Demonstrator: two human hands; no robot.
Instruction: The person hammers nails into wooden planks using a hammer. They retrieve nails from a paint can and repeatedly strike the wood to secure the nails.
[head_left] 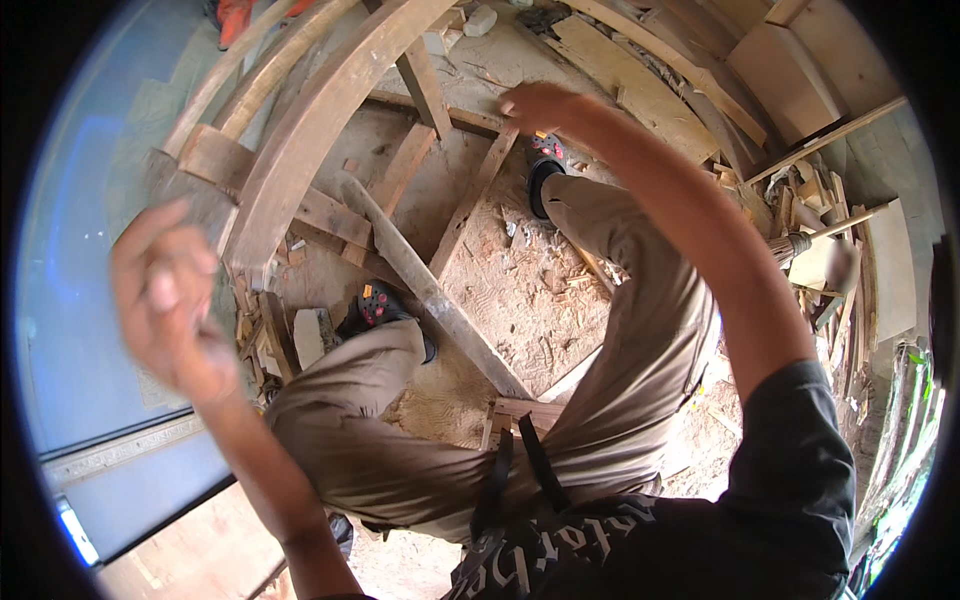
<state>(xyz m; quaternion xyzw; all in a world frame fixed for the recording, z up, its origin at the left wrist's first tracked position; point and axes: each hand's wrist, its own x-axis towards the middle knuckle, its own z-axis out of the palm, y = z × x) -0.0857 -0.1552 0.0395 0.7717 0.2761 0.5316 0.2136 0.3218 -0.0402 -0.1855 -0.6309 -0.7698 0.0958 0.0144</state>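
Note:
My left hand (175, 305) is raised at the left, beside the end of a thick wooden beam (310, 125). Motion smears its fingers, which look partly curled, and I cannot tell whether they hold anything. Stretched forward, my right hand (540, 107) is over the far corner of a wooden frame, near the end of a slanting wooden strip (475, 200). Its fingers look drawn together, and what is in them is too small or hidden to make out. A long flat board (440, 290) runs diagonally between my legs, its near end close to a small wooden block (525, 412).
Wood shavings (540, 310) cover the floor between my feet. Offcuts and a broom (795, 245) lie at the right. Boards and a plywood sheet (640, 85) rest at the far right. A blue panel (80, 270) stands at the left. Orange cloth (235, 20) shows far left.

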